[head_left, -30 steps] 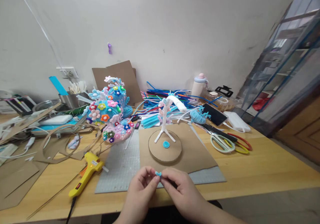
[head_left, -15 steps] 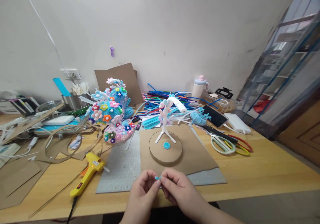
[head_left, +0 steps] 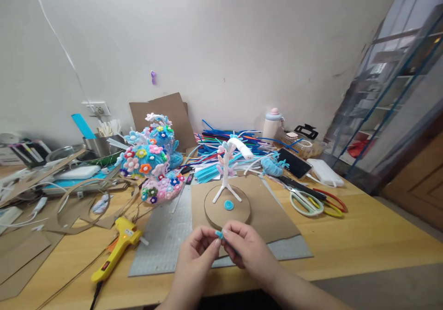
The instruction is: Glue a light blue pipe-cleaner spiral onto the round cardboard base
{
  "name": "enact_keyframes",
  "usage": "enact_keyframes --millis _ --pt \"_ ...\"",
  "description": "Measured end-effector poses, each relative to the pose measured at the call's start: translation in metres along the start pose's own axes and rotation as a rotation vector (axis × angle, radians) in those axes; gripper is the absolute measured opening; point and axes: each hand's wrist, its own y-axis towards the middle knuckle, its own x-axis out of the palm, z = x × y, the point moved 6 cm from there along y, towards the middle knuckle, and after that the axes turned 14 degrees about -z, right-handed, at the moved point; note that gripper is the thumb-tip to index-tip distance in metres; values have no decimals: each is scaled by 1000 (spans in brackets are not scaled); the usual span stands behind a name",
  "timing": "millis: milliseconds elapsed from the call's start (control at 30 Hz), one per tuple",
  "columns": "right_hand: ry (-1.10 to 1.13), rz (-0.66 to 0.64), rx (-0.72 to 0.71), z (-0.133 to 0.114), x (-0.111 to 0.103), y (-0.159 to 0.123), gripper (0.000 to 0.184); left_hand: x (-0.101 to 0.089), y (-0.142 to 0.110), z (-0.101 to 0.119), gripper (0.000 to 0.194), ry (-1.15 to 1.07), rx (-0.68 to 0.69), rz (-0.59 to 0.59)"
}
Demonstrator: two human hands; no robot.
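Between the fingertips of both hands is a short light-blue pipe cleaner [head_left: 219, 234], bent small; most of it is hidden by the fingers. My left hand [head_left: 196, 255] pinches it from the left, and my right hand [head_left: 252, 251] pinches it from the right. Just beyond them lies a round cardboard disc [head_left: 215, 213]. A flat blue coil [head_left: 229, 205] rests on the disc. Behind the coil stands a white pipe-cleaner tree [head_left: 226, 171] with a bent top, splayed feet and pastel leaves.
Under the disc are a cardboard sheet [head_left: 273, 208] and a grey cutting mat [head_left: 152, 250]. A yellow glue gun [head_left: 117, 245] lies left, near a flower-covered craft piece [head_left: 148, 157]. Scissors [head_left: 306, 203] lie right. Bundled pipe cleaners [head_left: 207, 169] fill the back.
Both hands have risen slightly toward the disc, still pinching the blue pipe cleaner, and now overlap the disc's near edge in view. The camera view has shifted a little.
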Motion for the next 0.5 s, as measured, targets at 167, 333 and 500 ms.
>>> enact_keyframes --millis 167,333,500 --pt "-380 59 -147 -11 -6 -6 43 1 4 -3 40 -43 -1 16" --pt "-630 80 -228 -16 -5 -10 37 4 5 -7 42 -50 2 20" --pt "-368 69 -163 -6 -7 -8 44 6 2 -5 37 11 51 58"
